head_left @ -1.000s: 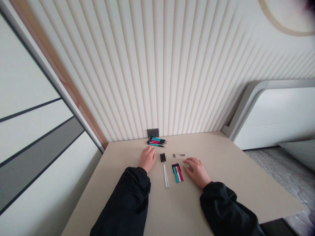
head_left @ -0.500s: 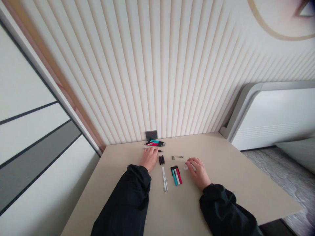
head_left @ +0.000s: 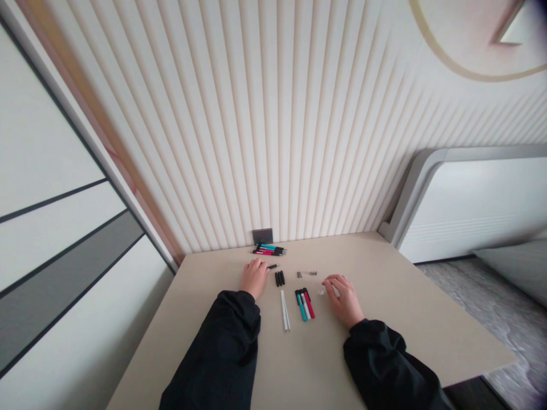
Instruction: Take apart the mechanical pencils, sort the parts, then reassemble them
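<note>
My left hand (head_left: 253, 277) is closed around a pen (head_left: 273, 266), whose black tip end sticks out to the right of the fingers. My right hand (head_left: 343, 297) rests on the table with its fingers curled beside small white pieces (head_left: 321, 292); something whitish shows under the fingers, too hidden to name. Between the hands lie three black rubber grips (head_left: 280, 278), thin white ink refills (head_left: 285, 311) and three pen barrels with black clips: teal (head_left: 301, 307), white (head_left: 306, 306) and red (head_left: 309, 303). Behind them are small metal springs (head_left: 313, 273) and grey metal pieces (head_left: 299, 274).
Several assembled pens (head_left: 269, 250) in teal, red and black lie at the back of the beige table (head_left: 410, 319). A black socket (head_left: 262, 236) sits on the ribbed wall just behind them. A bed headboard (head_left: 461, 199) stands to the right, a white cabinet (head_left: 64, 319) to the left.
My left hand has taken hold of the pen that lay in front of the pile and drawn it slightly toward me. My right hand has stayed almost in place.
</note>
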Action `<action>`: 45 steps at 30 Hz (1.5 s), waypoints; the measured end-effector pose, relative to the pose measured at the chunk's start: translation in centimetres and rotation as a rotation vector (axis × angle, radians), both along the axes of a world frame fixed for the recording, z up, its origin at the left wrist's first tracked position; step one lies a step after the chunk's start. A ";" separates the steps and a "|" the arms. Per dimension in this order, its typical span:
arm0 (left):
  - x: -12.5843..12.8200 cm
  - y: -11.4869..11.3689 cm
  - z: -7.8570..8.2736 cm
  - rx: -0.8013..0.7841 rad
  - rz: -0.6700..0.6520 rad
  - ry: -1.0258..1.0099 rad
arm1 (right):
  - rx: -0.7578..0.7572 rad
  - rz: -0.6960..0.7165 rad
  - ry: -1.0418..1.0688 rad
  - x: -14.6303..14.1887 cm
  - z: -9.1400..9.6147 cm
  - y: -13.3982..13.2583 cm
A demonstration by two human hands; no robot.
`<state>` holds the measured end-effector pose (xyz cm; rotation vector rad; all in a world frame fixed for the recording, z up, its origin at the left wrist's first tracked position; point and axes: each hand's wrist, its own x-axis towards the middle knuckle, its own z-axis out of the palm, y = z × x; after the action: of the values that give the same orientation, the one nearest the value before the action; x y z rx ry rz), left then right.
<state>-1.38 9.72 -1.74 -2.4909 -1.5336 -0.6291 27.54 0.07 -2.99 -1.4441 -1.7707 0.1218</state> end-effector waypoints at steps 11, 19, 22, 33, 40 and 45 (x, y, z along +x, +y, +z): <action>-2.6 -8.0 0.8 0.145 -0.379 0.059 | 0.124 0.262 -0.205 -6.5 3.7 -2.2; -3.0 -9.6 1.8 0.192 -0.384 0.068 | -0.014 0.255 -0.125 -11.8 2.9 -1.9; -2.6 -9.5 1.9 0.165 -0.421 0.073 | -0.057 0.277 -0.053 -11.1 1.8 -2.1; -2.7 -9.7 2.5 0.061 -0.374 0.044 | 0.050 0.391 -0.081 -10.9 1.5 -1.5; -3.0 -9.5 1.9 0.039 -0.377 0.010 | 0.004 0.486 -0.081 -10.5 2.2 -1.7; -3.0 -9.5 1.9 0.061 -0.355 0.002 | -0.052 0.424 -0.076 -10.5 2.2 -1.8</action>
<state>-4.38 0.17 0.20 -2.7354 -1.0577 -0.7073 17.06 -1.74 -0.76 -1.1012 -2.1294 0.3389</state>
